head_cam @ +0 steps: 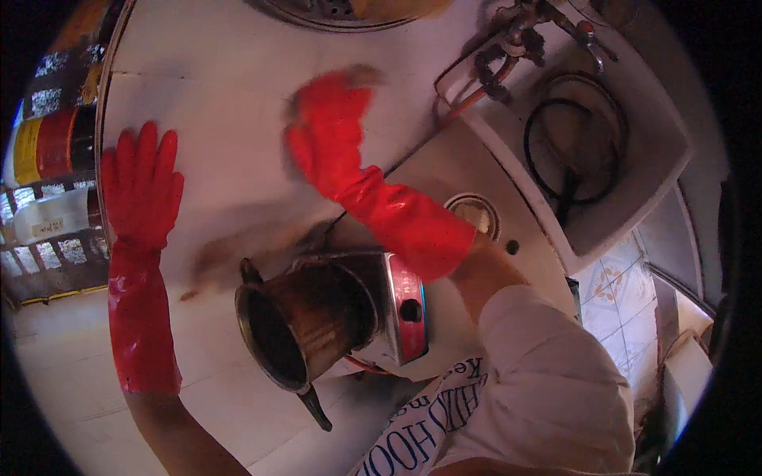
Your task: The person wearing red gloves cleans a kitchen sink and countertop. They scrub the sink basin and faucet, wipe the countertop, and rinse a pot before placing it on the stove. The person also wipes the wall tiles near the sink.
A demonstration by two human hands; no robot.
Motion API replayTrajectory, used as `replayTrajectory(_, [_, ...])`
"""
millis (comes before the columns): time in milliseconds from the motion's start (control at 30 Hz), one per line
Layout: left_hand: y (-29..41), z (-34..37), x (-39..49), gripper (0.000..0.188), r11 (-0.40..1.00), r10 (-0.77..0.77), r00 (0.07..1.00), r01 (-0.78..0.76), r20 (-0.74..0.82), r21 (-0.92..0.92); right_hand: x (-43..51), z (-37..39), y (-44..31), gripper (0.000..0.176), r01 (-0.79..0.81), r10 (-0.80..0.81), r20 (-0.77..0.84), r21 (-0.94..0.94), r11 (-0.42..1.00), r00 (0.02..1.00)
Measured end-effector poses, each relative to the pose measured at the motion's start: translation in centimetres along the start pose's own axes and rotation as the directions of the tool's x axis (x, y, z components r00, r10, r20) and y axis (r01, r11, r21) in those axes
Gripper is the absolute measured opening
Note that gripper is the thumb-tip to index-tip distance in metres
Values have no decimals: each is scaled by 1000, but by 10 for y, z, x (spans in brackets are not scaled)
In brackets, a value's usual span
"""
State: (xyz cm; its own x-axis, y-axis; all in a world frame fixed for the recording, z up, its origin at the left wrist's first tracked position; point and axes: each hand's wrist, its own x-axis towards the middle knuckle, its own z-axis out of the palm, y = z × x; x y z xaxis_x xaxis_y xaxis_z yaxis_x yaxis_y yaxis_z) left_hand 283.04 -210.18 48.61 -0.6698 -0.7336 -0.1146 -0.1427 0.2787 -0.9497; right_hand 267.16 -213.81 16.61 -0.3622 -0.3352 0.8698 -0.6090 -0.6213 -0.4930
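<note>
Both my hands wear long red rubber gloves. My left hand [140,190] lies flat on the pale panelled surface [238,143] near its dark-trimmed edge, fingers spread, holding nothing. My right hand [333,131] is blurred and bent over the same surface, further right. A greyish-brown pad or cloth [368,75], too blurred to name surely, shows past its fingers. Below the right forearm is a gas stove [411,315] with a pink-red front panel and a dark knob. A tall blackened metal pot [321,315] with two side handles stands on it, its mouth facing the lower left.
At the upper right are a sink [649,137] with a coiled black hose [530,143] in it and a tap [589,44]. A round metal perforated item [333,9] is cut off at the top. Bottles and a white container [53,214] stand beyond the left edge.
</note>
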Motion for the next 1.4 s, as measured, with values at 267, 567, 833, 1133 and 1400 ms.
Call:
replayTrajectory(267, [-2,-1,-8,64,1000,19,997,-20,-70,-17,45,-48,135,54,-253,220,-277,-90,963,935])
replayTrajectory(567, [15,13,3,64,998,-39,994,35,-97,-43,39,-1,-16,54,-224,243,109,-168,960,964])
replayTrajectory(833, [17,18,-16,63,997,-70,984,67,-163,-24,11,-52,109,62,-419,456,-292,184,889,840])
replayTrajectory(1133, [26,23,-5,62,996,-93,976,89,-196,-27,-98,18,8,75,-768,820,-143,292,570,555])
replayTrajectory(1400, [29,26,-18,59,991,-134,978,134,-162,-12,-46,-6,32,88,-572,571,-113,27,820,813])
